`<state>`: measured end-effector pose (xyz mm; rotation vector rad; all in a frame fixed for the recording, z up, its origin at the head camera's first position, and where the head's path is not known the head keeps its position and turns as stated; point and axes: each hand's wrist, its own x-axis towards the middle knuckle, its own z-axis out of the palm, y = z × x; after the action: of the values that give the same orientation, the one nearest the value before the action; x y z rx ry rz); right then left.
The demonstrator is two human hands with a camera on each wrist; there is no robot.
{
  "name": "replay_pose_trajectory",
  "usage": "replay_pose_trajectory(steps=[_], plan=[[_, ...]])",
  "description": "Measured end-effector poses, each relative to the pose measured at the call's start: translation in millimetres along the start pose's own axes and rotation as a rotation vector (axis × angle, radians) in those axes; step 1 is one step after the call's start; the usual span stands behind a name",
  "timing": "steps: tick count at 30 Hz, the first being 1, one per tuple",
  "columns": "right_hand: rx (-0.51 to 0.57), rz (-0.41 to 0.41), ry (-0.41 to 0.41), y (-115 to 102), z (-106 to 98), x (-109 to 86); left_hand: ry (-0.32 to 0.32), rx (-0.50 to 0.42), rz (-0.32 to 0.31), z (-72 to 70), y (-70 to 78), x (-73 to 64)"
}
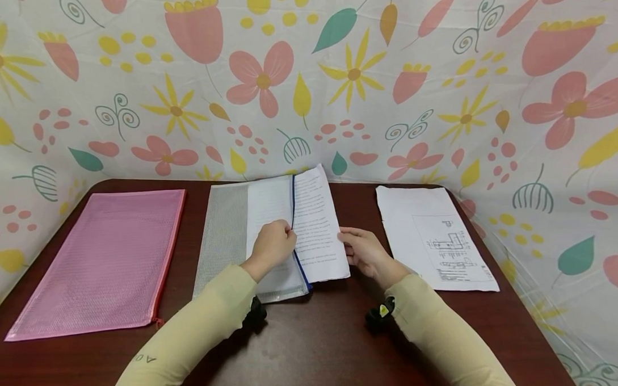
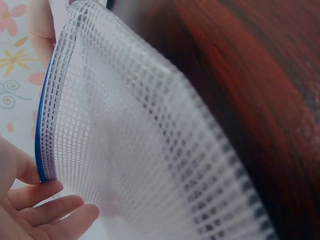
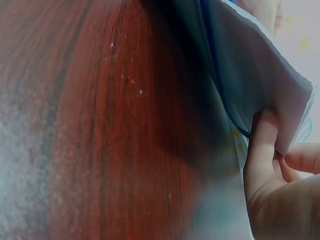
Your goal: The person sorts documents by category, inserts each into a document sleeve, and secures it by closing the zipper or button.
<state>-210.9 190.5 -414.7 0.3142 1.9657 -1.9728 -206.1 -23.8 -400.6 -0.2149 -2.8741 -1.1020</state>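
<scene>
A clear mesh zipper pouch (image 1: 228,218) with a blue zip lies in the middle of the table. Its zip edge is pinched by my left hand (image 1: 272,245), thumb and fingers at the blue strip, which the left wrist view shows lifted. A stack of printed paper (image 1: 317,227) sits partly inside the pouch, and its right part sticks out past the zip. My right hand (image 1: 369,256) holds the stack by its right edge. In the right wrist view the thumb and fingers (image 3: 265,130) are on either side of the paper's edge (image 3: 280,90).
A pink mesh zipper pouch (image 1: 107,257) with a red zip lies flat at the left. Papers with a technical drawing (image 1: 438,239) on top lie at the right. Behind the dark wooden table (image 1: 314,340) hangs a flower-patterned cloth (image 1: 305,79).
</scene>
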Motion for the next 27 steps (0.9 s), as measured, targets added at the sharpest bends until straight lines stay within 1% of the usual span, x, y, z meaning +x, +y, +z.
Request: replay_pose_trajectory(steps=[3,8,13,16,20,27], plan=[[-0.008,0.008,0.019,-0.4,-0.7,1.1,0.017,-0.015,0.017,0.1,-0.1,-0.4],[-0.026,0.012,0.063,-1.7,-2.1,4.3,0.022,-0.041,0.032,1.3,0.4,-0.5],[-0.006,0.011,0.094,-2.4,-5.1,7.0,0.030,-0.066,0.041,3.5,-0.7,0.6],[0.008,0.010,0.091,-2.2,-6.0,7.9,0.032,-0.081,0.043,4.5,-0.9,1.2],[0.019,0.011,0.066,-2.1,-5.8,7.0,0.032,-0.086,0.046,5.1,-0.6,1.0],[0.008,0.009,0.052,-2.3,-2.4,5.3,0.015,-0.099,0.045,6.4,1.8,0.6]])
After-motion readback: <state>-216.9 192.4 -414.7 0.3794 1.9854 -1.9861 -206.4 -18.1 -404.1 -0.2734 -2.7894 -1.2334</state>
